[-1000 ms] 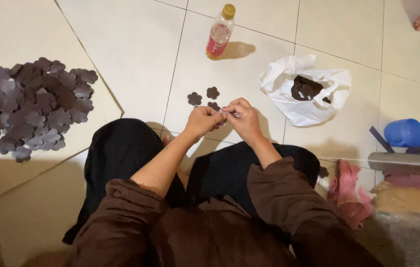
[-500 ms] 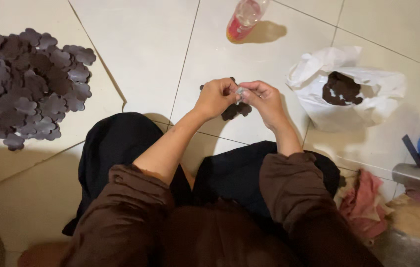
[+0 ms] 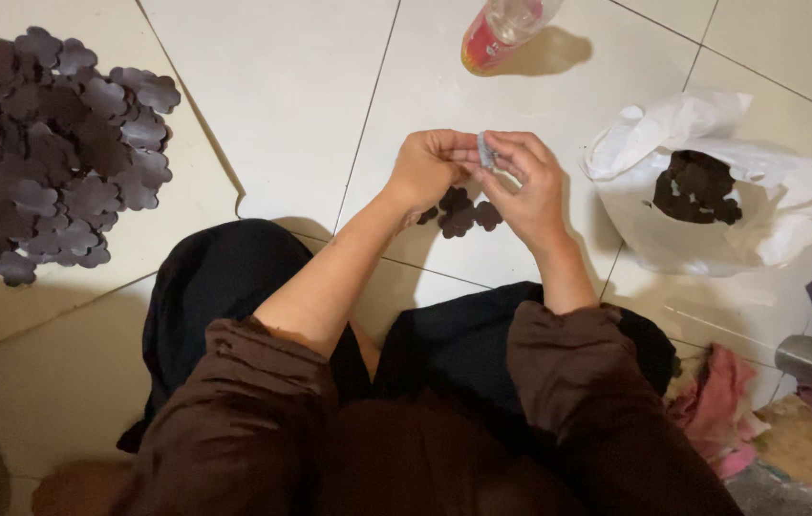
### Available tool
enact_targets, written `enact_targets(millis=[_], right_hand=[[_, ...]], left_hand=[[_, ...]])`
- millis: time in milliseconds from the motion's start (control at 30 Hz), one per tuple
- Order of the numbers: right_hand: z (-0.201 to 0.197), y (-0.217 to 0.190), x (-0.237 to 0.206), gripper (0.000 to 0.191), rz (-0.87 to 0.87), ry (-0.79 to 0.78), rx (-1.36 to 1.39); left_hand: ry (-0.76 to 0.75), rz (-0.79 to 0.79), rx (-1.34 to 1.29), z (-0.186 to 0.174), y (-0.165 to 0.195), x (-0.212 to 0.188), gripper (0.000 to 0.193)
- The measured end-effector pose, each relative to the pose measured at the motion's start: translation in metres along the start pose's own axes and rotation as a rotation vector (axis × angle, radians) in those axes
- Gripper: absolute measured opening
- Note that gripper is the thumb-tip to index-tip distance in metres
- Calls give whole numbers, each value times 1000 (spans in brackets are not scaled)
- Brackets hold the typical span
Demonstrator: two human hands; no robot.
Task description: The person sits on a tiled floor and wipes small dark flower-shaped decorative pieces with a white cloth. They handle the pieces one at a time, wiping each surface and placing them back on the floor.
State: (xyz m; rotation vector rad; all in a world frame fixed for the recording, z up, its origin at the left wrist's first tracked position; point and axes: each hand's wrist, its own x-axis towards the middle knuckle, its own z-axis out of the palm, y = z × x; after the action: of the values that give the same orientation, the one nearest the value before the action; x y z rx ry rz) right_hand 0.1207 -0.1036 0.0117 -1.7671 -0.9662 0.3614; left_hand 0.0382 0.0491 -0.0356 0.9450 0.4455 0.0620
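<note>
Seated on the tiled floor, we hold both hands up over the knees. The left hand and right hand meet at a small grey piece, pinched between the fingertips of both; neither hand is released, both are closed on it in a fine pinch. Its exact shape is too small to tell.

Directly beneath the hands, a few dark flower-shaped cutouts lie on the tile. A large heap of the same cutouts sits well apart to our left; more fill the white plastic bag to our right. A plastic bottle with red liquid stands ahead.

Judgement on handling: the piece looks thin, very light and flexible, likely foam or felt sheet. It should bend rather than break, but a hard pinch may crease or tear the lobes. Best hold: by the edges, fingertip pressure only, one hand steadying while the other works.
</note>
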Motion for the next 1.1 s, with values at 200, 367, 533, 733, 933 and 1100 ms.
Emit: enact_targets(millis=[200,367,533,733,933,1100], right_hand=[[-9,21,3,15,178,116,18],[4,23,-2,13,106,68,-136],[29,11,-9,11,10,107,-515],[33,4,-16,8,-63,128,-550],[32,8,-22,10,52,127,-514],[23,12,-24,10,106,97,-487]], left_hand=[[78,276,736,-8,7,-7,41],[51,209,1453,-5,16,-26,38],[-91,-22,1620,13,16,-40,57],[-121,-162,1649,20,14,-41,53],[-136,-188,1609,21,8,-39,64],[-157,-172,1584,20,7,-39,69]])
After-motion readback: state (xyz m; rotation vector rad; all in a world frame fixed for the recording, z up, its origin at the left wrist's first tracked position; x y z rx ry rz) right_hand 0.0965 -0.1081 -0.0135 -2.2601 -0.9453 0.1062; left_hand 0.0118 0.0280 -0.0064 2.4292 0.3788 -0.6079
